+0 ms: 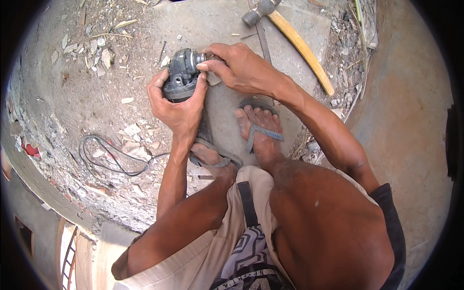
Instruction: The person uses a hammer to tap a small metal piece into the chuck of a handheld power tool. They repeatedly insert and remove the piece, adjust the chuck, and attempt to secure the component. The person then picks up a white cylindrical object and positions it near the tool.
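Note:
A dark angle grinder point(181, 67) is held off the ground in front of my feet. My left hand point(177, 107) wraps round its body, fingers on one side and thumb on the other. On the right side of the tool's head sits a shiny metal spindle collar point(196, 60). My right hand point(239, 66) pinches at this collar with thumb and fingers; whether a small part is between them is hidden. No disc shows on the spindle.
A hammer with a yellow wooden handle point(300, 47) lies on the concrete slab point(212, 21) at the far right. A dark cord point(114, 169) loops over rubble at the left. A flat metal strip point(263, 41) lies near the hammer. My sandalled feet point(263, 126) stand close by.

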`<action>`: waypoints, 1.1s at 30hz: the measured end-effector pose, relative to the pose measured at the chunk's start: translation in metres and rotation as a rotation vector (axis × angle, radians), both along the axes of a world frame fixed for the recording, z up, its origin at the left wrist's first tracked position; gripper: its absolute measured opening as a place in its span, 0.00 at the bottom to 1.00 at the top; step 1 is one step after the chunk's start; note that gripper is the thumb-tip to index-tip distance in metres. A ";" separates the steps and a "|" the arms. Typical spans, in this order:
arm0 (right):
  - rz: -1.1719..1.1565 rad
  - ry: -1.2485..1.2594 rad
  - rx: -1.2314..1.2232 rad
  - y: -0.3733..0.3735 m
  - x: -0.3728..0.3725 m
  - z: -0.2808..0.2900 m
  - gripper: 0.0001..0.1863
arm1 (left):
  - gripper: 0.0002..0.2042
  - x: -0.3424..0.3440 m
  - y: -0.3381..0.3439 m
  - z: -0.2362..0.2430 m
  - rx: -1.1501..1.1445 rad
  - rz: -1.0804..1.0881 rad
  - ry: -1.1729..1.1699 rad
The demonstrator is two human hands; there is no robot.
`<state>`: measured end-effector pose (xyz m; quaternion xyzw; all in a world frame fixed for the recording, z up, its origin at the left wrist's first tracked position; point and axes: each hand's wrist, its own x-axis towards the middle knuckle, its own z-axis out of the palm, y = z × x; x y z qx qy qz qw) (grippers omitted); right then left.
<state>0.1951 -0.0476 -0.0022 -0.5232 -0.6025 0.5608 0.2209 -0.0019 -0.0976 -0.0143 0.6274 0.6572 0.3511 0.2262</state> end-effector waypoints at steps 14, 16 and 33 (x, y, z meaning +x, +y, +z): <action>-0.022 0.017 0.381 -0.008 -0.003 -0.018 0.15 | 0.31 0.000 0.001 0.003 -0.015 -0.003 -0.032; -0.029 0.013 0.372 -0.009 -0.003 -0.017 0.17 | 0.31 -0.001 0.002 0.004 -0.020 -0.009 -0.030; 0.032 -0.059 0.418 -0.010 -0.006 -0.019 0.15 | 0.30 -0.003 0.003 0.005 0.027 -0.040 -0.039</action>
